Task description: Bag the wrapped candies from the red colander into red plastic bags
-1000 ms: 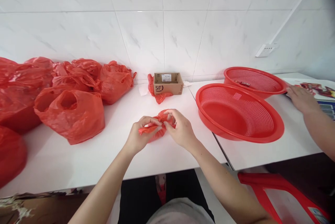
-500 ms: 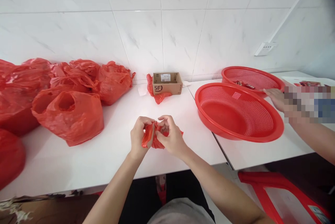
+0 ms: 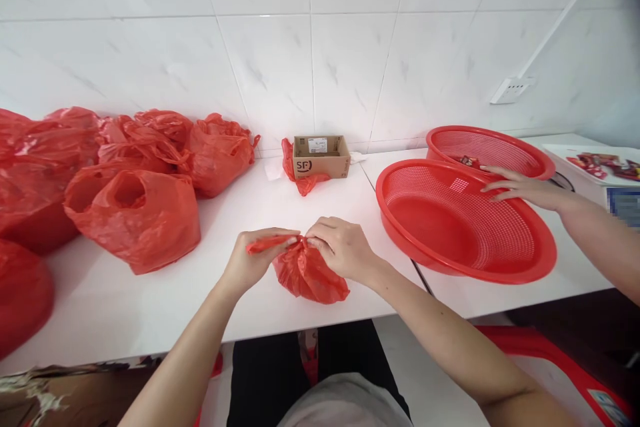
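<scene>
Between my hands a small red plastic bag (image 3: 313,275) hangs just above the table near its front edge, its neck gathered into a knot. My left hand (image 3: 253,255) pinches one end of the bag's neck, which sticks out to the left over the fingers. The fingers of my right hand (image 3: 343,246) are closed at the other side of the knot. The bag's body bulges below, and what is inside it is hidden.
Several filled red bags (image 3: 137,220) crowd the left side. A small cardboard box (image 3: 323,164) stands by the wall on red plastic. At right are a big red basket (image 3: 390,234), a second basket (image 3: 540,159) with small packets and a co-worker's hand (image 3: 535,190) over the rims.
My hands have pulled the bag's neck tight and drawn apart, the left one moving left. The bag's rounded body now shows. The co-worker's hand has moved over the front basket's rim.
</scene>
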Available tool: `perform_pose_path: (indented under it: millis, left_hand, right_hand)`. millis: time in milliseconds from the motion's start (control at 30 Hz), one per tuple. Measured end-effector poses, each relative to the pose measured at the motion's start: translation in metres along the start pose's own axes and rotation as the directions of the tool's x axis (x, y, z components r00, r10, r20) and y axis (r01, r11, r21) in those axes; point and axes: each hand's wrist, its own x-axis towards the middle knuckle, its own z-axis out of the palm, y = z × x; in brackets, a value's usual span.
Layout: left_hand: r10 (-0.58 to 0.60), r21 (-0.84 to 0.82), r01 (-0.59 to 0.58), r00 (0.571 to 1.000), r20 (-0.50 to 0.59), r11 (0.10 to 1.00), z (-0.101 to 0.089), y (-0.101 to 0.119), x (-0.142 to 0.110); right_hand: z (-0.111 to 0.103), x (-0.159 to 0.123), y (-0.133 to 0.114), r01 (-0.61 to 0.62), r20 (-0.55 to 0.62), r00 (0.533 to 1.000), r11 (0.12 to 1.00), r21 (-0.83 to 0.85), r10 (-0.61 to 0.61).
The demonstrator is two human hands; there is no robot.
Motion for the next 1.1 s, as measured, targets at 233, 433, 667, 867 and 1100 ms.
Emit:
perform_pose_path:
  millis: [233, 433, 667, 867, 1100]
  left_hand:
    - [0.007, 0.072, 0.005, 0.986, -0.167, 0.997, -0.019, -0.004, -0.009]
    - [0.006, 0.053, -0.001, 0.996, -0.090, 0.999, -0.012, 0.015, -0.001]
    - [0.066, -0.042, -0.078, 0.971, -0.231, 0.996, 0.003, 0.034, 0.006]
    - [0.016, -0.183, -0.075, 0.954, -0.301, 0.980, 0.027, 0.020, 0.006]
    - [-0.239, 0.115, 0.224, 0.961, 0.138, 0.968, 0.044, -0.001, -0.002]
  right_hand:
    - [0.006, -0.023, 0.014, 0.082, 0.000, 0.996, 0.970, -0.228, -0.085]
    - [0.006, -0.016, 0.006, -0.075, 0.001, 0.997, 0.963, 0.260, 0.077]
    - [0.035, -0.009, -0.010, -0.011, -0.103, 0.994, 0.941, 0.338, 0.048]
    - [0.036, -0.015, -0.005, -0.137, -0.047, 0.980, 0.828, 0.544, 0.193]
    - [0.017, -0.002, 0.005, -0.077, -0.102, 0.983, 0.840, 0.536, 0.155]
